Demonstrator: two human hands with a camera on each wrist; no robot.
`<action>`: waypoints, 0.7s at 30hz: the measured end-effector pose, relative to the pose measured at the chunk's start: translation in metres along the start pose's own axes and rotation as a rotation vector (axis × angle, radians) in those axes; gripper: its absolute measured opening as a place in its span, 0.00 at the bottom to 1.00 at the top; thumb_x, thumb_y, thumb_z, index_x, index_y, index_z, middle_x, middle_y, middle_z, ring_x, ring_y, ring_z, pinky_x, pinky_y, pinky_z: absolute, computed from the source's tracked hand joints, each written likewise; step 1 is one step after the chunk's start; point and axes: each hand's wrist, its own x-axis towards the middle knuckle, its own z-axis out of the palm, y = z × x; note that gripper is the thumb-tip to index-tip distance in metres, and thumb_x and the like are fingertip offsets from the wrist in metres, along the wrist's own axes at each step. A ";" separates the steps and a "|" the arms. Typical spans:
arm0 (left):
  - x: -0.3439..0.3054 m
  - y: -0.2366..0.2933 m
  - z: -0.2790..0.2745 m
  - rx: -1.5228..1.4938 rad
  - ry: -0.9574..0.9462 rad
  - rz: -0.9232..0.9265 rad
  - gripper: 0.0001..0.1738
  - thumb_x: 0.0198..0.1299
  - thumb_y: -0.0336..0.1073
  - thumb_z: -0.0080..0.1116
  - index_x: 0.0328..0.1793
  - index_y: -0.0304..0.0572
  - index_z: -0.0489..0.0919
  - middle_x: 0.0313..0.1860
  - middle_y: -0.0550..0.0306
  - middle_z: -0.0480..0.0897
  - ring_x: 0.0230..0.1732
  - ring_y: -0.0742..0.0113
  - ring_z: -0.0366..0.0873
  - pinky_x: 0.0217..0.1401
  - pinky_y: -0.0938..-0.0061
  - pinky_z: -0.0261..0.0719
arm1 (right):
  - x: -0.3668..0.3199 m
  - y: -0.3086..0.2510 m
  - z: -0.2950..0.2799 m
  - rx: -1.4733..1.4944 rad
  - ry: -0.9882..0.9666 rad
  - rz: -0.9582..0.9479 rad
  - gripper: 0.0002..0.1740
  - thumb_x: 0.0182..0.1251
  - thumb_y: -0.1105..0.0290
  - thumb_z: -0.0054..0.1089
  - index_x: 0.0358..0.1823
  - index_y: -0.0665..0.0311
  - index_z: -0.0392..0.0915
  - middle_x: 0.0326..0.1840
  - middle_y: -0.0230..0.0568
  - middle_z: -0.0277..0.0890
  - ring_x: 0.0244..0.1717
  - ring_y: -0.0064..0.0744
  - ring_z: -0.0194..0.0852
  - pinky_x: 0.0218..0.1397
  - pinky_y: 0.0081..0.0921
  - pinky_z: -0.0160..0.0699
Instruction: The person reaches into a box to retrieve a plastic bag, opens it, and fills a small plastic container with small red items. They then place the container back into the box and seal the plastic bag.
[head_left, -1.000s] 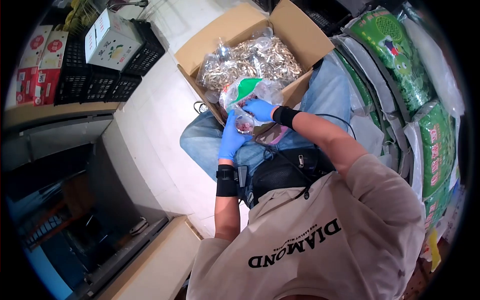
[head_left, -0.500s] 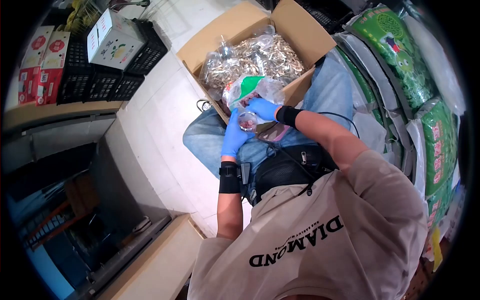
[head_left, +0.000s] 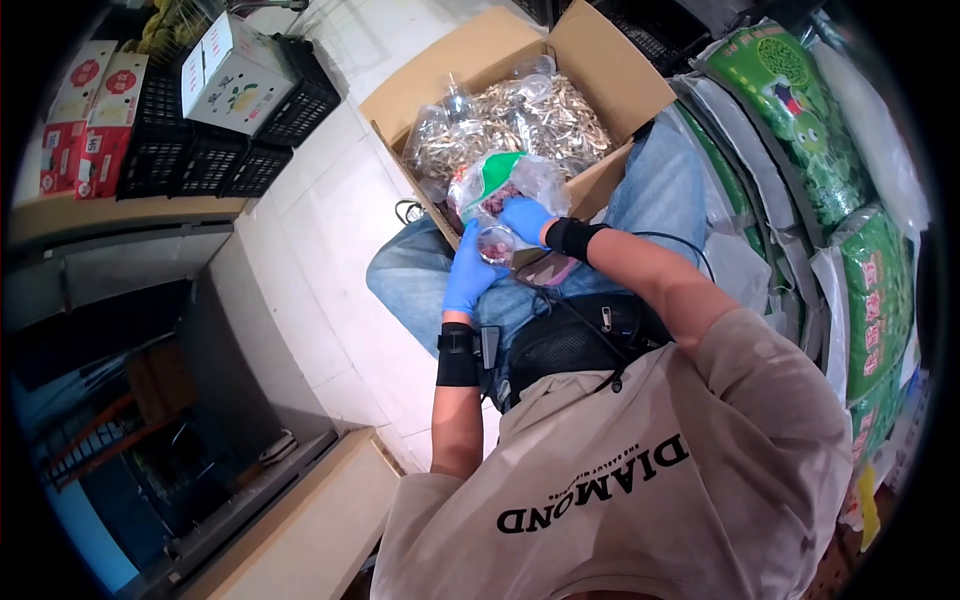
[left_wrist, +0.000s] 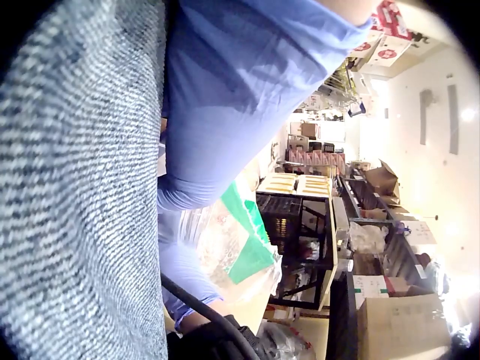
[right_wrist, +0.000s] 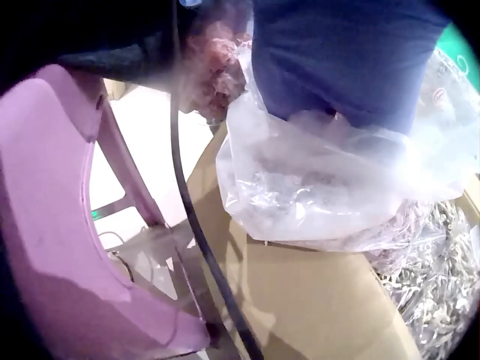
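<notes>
My blue-gloved left hand (head_left: 466,280) holds a small clear plastic cup (head_left: 497,240) with a few reddish dried pieces in it, over my lap. Just beyond it, a clear plastic bag (head_left: 545,182) with a green band lies open at the near edge of the carton. Dark reddish dried pieces (head_left: 497,200) show through its mouth. My right hand (head_left: 525,220), also gloved in blue, reaches into this bag, close beside the cup. In the right wrist view the bag's film (right_wrist: 292,202) covers its fingers, so I cannot tell what they hold.
The open carton (head_left: 440,65) holds pale dried strips (head_left: 565,115) and several clear plastic containers. Green printed sacks (head_left: 790,120) are stacked at right. Black crates (head_left: 205,165) and a white box (head_left: 235,85) stand at upper left. A pink stool (right_wrist: 45,225) shows below.
My right hand has shifted slightly within the bag's mouth, and more of the reddish pieces shows there. The left hand keeps the cup in nearly the same place.
</notes>
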 end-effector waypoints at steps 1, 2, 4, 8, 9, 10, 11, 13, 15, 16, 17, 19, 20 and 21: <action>-0.001 0.000 0.000 0.013 0.001 0.001 0.61 0.35 0.39 0.83 0.76 0.29 0.60 0.71 0.34 0.70 0.71 0.43 0.70 0.73 0.61 0.70 | 0.001 0.003 0.000 0.065 0.007 -0.002 0.08 0.59 0.70 0.59 0.35 0.62 0.86 0.42 0.53 0.81 0.45 0.56 0.82 0.50 0.45 0.81; -0.001 0.000 0.000 0.026 0.001 0.003 0.61 0.35 0.39 0.82 0.77 0.29 0.59 0.71 0.34 0.70 0.71 0.43 0.70 0.74 0.61 0.70 | 0.001 0.006 0.001 0.129 0.015 -0.003 0.08 0.58 0.69 0.60 0.36 0.62 0.86 0.41 0.53 0.81 0.46 0.55 0.81 0.51 0.45 0.81; -0.001 0.000 0.000 0.008 0.004 0.001 0.61 0.35 0.38 0.82 0.77 0.29 0.59 0.71 0.34 0.69 0.72 0.43 0.70 0.74 0.61 0.69 | -0.001 0.008 -0.010 0.176 0.021 0.006 0.09 0.57 0.68 0.62 0.37 0.61 0.85 0.42 0.53 0.80 0.47 0.56 0.81 0.51 0.45 0.80; 0.000 -0.007 0.005 0.046 0.067 0.071 0.59 0.37 0.34 0.81 0.77 0.31 0.60 0.67 0.41 0.75 0.65 0.52 0.76 0.69 0.64 0.75 | 0.005 0.020 -0.021 0.405 -0.012 0.117 0.17 0.57 0.63 0.69 0.44 0.66 0.82 0.44 0.54 0.79 0.49 0.55 0.78 0.53 0.45 0.77; 0.000 -0.006 0.005 0.048 0.074 0.074 0.59 0.37 0.34 0.81 0.77 0.31 0.60 0.67 0.41 0.75 0.65 0.52 0.76 0.69 0.64 0.75 | 0.006 0.018 -0.035 0.439 -0.041 0.157 0.18 0.59 0.60 0.69 0.45 0.66 0.82 0.45 0.55 0.79 0.48 0.55 0.78 0.54 0.43 0.77; 0.000 -0.004 0.005 0.056 0.076 0.076 0.59 0.36 0.34 0.81 0.77 0.31 0.59 0.67 0.41 0.75 0.66 0.52 0.76 0.69 0.64 0.75 | 0.005 0.018 -0.041 0.435 -0.036 0.148 0.18 0.59 0.60 0.69 0.45 0.66 0.82 0.45 0.55 0.79 0.48 0.55 0.78 0.54 0.43 0.77; -0.002 -0.003 0.004 0.065 0.079 0.075 0.60 0.36 0.34 0.81 0.78 0.31 0.59 0.67 0.41 0.75 0.66 0.51 0.76 0.69 0.64 0.75 | 0.004 0.016 -0.045 0.510 0.035 0.168 0.16 0.60 0.60 0.68 0.41 0.66 0.81 0.43 0.54 0.79 0.47 0.54 0.79 0.51 0.42 0.77; -0.001 -0.007 0.004 0.061 0.071 0.056 0.60 0.36 0.34 0.81 0.78 0.31 0.59 0.68 0.40 0.74 0.66 0.51 0.75 0.69 0.64 0.74 | 0.006 0.018 -0.059 0.638 0.018 0.182 0.16 0.62 0.59 0.67 0.38 0.67 0.81 0.40 0.53 0.81 0.41 0.46 0.80 0.49 0.38 0.78; 0.000 -0.009 0.005 0.049 0.046 0.034 0.62 0.35 0.34 0.82 0.78 0.32 0.58 0.70 0.39 0.72 0.69 0.51 0.73 0.71 0.65 0.73 | 0.005 0.014 -0.077 0.752 -0.046 0.171 0.16 0.63 0.59 0.67 0.39 0.67 0.81 0.39 0.52 0.81 0.41 0.43 0.80 0.48 0.37 0.78; 0.004 -0.009 0.004 0.047 0.053 0.037 0.62 0.35 0.34 0.82 0.78 0.32 0.58 0.70 0.39 0.72 0.69 0.51 0.73 0.71 0.65 0.73 | 0.004 0.012 -0.085 0.867 -0.111 0.170 0.16 0.63 0.59 0.67 0.41 0.66 0.81 0.38 0.50 0.82 0.40 0.39 0.81 0.47 0.35 0.78; 0.006 -0.009 0.004 0.002 0.055 0.044 0.62 0.34 0.34 0.82 0.78 0.31 0.58 0.70 0.39 0.72 0.70 0.51 0.72 0.72 0.65 0.72 | 0.004 0.012 -0.094 0.758 -0.139 0.115 0.15 0.64 0.62 0.67 0.44 0.66 0.82 0.38 0.47 0.82 0.41 0.35 0.81 0.48 0.34 0.78; -0.004 -0.009 0.007 -0.051 0.049 0.032 0.63 0.33 0.34 0.83 0.78 0.31 0.58 0.71 0.39 0.71 0.71 0.52 0.71 0.73 0.65 0.72 | -0.004 0.003 -0.105 0.800 -0.157 0.054 0.14 0.65 0.63 0.67 0.45 0.65 0.82 0.39 0.47 0.82 0.42 0.35 0.81 0.49 0.34 0.78; 0.000 -0.008 0.006 0.032 0.046 0.037 0.64 0.32 0.34 0.83 0.78 0.31 0.58 0.71 0.40 0.71 0.72 0.52 0.71 0.73 0.65 0.71 | -0.002 0.001 -0.114 0.833 -0.154 -0.015 0.14 0.65 0.63 0.67 0.45 0.65 0.82 0.39 0.46 0.82 0.43 0.35 0.81 0.50 0.34 0.78; 0.001 -0.006 0.005 0.114 0.042 0.039 0.64 0.31 0.33 0.83 0.78 0.30 0.58 0.72 0.40 0.70 0.72 0.52 0.70 0.73 0.66 0.71 | -0.002 -0.005 -0.122 0.832 -0.156 -0.014 0.14 0.65 0.63 0.67 0.45 0.65 0.82 0.39 0.46 0.82 0.43 0.35 0.81 0.50 0.34 0.78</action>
